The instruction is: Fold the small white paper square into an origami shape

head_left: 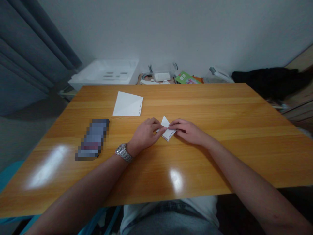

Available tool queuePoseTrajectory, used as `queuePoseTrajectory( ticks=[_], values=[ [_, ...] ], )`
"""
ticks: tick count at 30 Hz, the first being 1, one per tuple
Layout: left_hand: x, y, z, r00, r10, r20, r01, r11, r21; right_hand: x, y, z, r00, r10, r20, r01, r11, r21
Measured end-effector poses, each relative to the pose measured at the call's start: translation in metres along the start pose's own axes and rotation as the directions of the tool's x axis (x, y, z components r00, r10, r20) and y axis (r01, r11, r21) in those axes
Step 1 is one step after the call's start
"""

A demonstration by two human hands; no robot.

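A small folded piece of white paper (168, 134) lies on the wooden table (207, 107), with a pointed tip at its far end and a row of punched holes along its near right side. My left hand (148, 132), with a metal watch at the wrist, grips its left part, thumb and fingers close together. From the other side my right hand (187, 130) holds the right edge of the paper, fingers bent over it. Both hands rest low at the table top, and their fingertips hide part of the folds.
A flat white sheet (128, 104) with a perforated edge lies farther back on the left. Nearer, a phone (93, 140) with a blurred screen lies at the left. Behind the table are a white foam tray (107, 71), a green booklet (186, 78) and dark cloth (269, 80).
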State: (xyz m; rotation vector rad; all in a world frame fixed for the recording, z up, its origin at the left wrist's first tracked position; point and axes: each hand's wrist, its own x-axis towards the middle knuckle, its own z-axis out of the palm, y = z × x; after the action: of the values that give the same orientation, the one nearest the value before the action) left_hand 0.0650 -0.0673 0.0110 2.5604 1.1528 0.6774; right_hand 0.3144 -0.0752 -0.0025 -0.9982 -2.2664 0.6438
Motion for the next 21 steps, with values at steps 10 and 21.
queuePoseTrajectory(
  ticks=[10, 21],
  values=[
    [0.003, -0.009, 0.008, 1.0, 0.009, -0.012, -0.009, 1.0, -0.021, 0.007, -0.001, 0.018, 0.981, 0.126, -0.15, -0.133, 0.99, -0.037],
    [0.002, -0.013, 0.017, 0.998, -0.017, -0.059, 0.017, 1.0, -0.001, 0.008, 0.0, 0.022, 0.962, 0.218, -0.165, -0.208, 0.975, 0.072]
  ],
)
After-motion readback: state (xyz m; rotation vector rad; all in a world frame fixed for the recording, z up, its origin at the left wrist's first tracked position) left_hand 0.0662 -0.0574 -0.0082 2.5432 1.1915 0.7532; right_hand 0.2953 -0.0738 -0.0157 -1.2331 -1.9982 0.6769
